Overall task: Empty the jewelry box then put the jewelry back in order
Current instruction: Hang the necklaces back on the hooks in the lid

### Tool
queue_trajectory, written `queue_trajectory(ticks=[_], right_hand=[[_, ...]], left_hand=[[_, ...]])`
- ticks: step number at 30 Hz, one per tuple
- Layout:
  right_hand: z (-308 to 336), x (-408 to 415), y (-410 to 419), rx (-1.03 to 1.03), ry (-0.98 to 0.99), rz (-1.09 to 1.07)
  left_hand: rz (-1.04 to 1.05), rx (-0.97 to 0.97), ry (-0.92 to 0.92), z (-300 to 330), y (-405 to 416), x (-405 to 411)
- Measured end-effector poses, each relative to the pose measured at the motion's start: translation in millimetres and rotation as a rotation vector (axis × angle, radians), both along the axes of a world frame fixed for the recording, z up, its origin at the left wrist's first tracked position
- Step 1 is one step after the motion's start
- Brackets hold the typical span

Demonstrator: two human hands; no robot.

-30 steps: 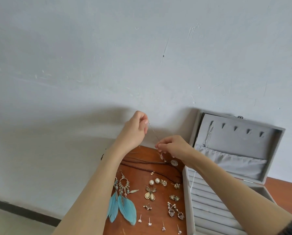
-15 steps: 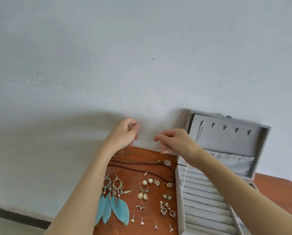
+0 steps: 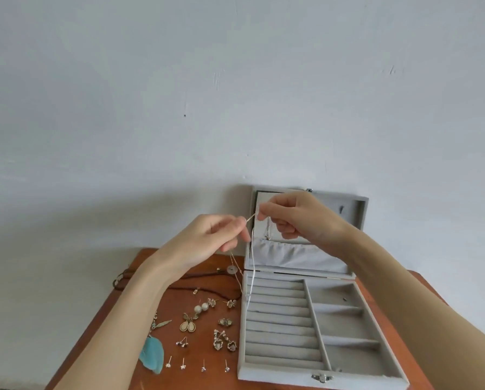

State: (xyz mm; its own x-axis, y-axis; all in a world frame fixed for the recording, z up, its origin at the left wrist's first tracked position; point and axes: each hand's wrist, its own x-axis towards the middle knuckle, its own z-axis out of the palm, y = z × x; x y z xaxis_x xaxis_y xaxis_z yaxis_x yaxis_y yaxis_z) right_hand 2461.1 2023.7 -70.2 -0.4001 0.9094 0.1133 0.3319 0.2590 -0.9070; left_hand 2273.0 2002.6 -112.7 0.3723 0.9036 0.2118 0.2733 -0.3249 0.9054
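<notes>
Head view: the fingers of the left hand (image 3: 207, 243) are curled and pinch a thin silver chain (image 3: 251, 266) at its top, and the thumb and forefinger of the right hand (image 3: 300, 220) pinch the same chain just to the right, in front of the raised lid. The short stretch between the two hands is taut; below the left hand the chain hangs down and its lower end reaches the near-left edge of the jewelry box (image 3: 356, 375).

That grey, velvet-lined box stands open on the right part of the table, lid (image 3: 361, 212) upright against the wall. Inside the lid, a gathered pocket (image 3: 297, 254) runs along the bottom and one hook shows at the upper right. The tray has a bank of padded ring rolls on the left, bare, and three open compartments on the right; a tiny dark speck lies in the farthest one, too small to identify.

Left of the box, jewelry lies spread on the brown wooden table (image 3: 390, 291): a dark beaded necklace (image 3: 185, 289) at the far side, two pearls (image 3: 201, 306), a pair of cream drop earrings (image 3: 187, 324), a blue feather earring (image 3: 152, 353) partly hidden by the left forearm, and four stud pins (image 3: 197, 365) in a row at the near edge. Behind everything is a plain whitish wall (image 3: 235, 94).
</notes>
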Motion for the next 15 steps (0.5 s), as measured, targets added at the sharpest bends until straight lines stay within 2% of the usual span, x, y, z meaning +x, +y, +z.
queue_trajectory(ticks=[4,7,10,15], right_hand=[[1,25,3,0.018,0.017,-0.051],[-4,43,9,0.047,0.084,-0.098],[-15,59,17,0.06,0.173,-0.234],[-36,68,33,0.15,0.052,-0.448]], left_hand=[[0.063,0.007,-0.125,16,9,18],[0.072,0.014,-0.138,26,21,33],[0.184,0.085,0.045,26,38,47],[0.495,0.28,0.253,14,59,78]])
